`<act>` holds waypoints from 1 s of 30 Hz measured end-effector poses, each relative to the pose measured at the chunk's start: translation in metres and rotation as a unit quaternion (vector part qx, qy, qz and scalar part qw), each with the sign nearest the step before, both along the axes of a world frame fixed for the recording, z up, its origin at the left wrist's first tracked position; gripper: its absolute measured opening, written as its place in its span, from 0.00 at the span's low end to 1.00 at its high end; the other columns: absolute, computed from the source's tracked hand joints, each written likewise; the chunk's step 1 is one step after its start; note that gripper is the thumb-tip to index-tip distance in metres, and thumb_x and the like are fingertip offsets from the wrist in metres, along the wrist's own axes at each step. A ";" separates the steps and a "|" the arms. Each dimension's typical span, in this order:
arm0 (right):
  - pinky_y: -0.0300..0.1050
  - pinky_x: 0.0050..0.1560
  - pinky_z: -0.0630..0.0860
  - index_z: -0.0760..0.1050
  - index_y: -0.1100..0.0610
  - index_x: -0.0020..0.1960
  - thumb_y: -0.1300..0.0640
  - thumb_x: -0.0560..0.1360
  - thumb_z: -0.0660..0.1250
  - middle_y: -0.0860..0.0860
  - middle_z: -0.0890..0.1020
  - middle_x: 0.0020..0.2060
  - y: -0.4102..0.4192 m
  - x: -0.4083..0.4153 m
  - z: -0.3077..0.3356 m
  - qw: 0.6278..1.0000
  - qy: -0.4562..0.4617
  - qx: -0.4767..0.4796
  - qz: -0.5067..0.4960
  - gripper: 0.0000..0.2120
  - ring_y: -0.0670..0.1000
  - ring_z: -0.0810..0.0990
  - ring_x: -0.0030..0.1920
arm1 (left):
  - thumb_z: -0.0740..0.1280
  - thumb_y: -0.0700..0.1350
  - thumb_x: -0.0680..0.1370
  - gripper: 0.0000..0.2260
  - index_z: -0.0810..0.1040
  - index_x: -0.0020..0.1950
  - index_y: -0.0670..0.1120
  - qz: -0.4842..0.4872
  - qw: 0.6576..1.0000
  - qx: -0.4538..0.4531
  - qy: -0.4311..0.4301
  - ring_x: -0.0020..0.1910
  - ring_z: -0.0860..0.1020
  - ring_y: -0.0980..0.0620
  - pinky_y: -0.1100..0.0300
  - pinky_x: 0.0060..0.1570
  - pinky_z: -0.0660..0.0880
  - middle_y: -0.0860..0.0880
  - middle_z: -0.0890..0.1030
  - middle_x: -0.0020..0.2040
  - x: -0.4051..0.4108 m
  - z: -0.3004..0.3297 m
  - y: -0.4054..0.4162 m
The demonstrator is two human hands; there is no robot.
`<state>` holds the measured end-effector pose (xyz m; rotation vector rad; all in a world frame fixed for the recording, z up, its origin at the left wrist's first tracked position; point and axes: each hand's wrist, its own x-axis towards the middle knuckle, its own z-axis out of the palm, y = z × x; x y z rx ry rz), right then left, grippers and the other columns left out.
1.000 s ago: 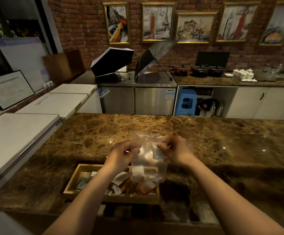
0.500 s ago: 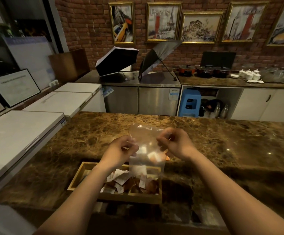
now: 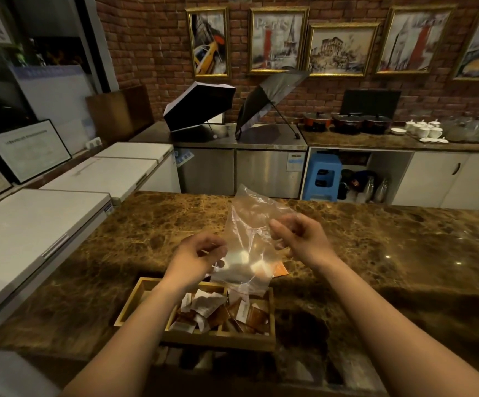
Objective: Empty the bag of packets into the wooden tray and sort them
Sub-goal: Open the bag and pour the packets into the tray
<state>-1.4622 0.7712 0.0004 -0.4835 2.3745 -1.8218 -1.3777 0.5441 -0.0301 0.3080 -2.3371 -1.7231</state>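
A clear plastic bag (image 3: 248,242) hangs mouth-down over the wooden tray (image 3: 135,300). My left hand (image 3: 195,257) pinches its left edge and my right hand (image 3: 298,239) pinches its right edge. The bag looks nearly empty; whether a packet is still inside I cannot tell. White and brown packets (image 3: 209,308) lie heaped in the tray's middle and right compartments. One orange packet (image 3: 278,269) lies on the counter just beyond the tray, partly behind the bag. My left forearm covers part of the tray's left compartment.
The tray sits near the front edge of a brown marble counter (image 3: 375,253). White chest freezers (image 3: 32,224) stand to the left. Beyond the counter are a steel cabinet with two open umbrellas (image 3: 201,107), pots, cups and a blue stool (image 3: 322,176).
Both hands lifted the bag higher above the tray. The packets that were inside dropped out into the tray, and the bag now hangs limp and see-through.
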 end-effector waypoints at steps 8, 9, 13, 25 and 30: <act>0.57 0.48 0.83 0.73 0.60 0.62 0.69 0.78 0.68 0.60 0.84 0.47 0.014 -0.009 -0.026 0.989 -0.145 0.015 0.003 0.15 0.59 0.87 0.44 | 0.71 0.45 0.79 0.05 0.79 0.53 0.47 -0.008 0.999 -0.030 0.012 0.38 0.85 0.53 0.54 0.42 0.84 0.46 0.84 0.49 -0.013 -0.004 0.010; 0.57 0.47 0.83 0.73 0.60 0.62 0.71 0.78 0.66 0.60 0.84 0.45 0.018 -0.013 -0.028 0.987 -0.157 -0.001 -0.016 0.14 0.59 0.86 0.42 | 0.71 0.46 0.79 0.06 0.79 0.55 0.48 -0.020 0.999 -0.049 0.006 0.41 0.86 0.52 0.54 0.42 0.84 0.46 0.84 0.50 -0.014 -0.006 0.010; 0.55 0.42 0.84 0.76 0.60 0.59 0.68 0.76 0.70 0.58 0.84 0.46 0.048 -0.032 -0.042 0.986 -0.135 0.035 -0.088 0.12 0.57 0.85 0.41 | 0.72 0.50 0.78 0.09 0.80 0.56 0.57 -0.024 0.993 -0.110 -0.027 0.46 0.85 0.50 0.45 0.49 0.84 0.50 0.84 0.52 -0.013 -0.022 0.003; 0.52 0.47 0.80 0.76 0.58 0.58 0.51 0.70 0.77 0.59 0.84 0.51 0.158 -0.048 -0.116 0.901 -0.106 0.322 -0.270 0.21 0.61 0.83 0.47 | 0.74 0.47 0.76 0.09 0.80 0.54 0.57 0.022 0.987 -0.138 -0.081 0.49 0.82 0.55 0.59 0.44 0.77 0.53 0.84 0.49 0.008 -0.037 -0.015; 0.51 0.46 0.80 0.72 0.56 0.57 0.47 0.74 0.71 0.56 0.83 0.46 0.146 -0.025 -0.103 0.842 -0.015 0.472 -0.261 0.18 0.58 0.82 0.44 | 0.76 0.50 0.74 0.12 0.78 0.56 0.59 -0.010 0.970 -0.203 -0.135 0.49 0.81 0.59 0.60 0.45 0.79 0.56 0.84 0.49 0.014 -0.042 -0.016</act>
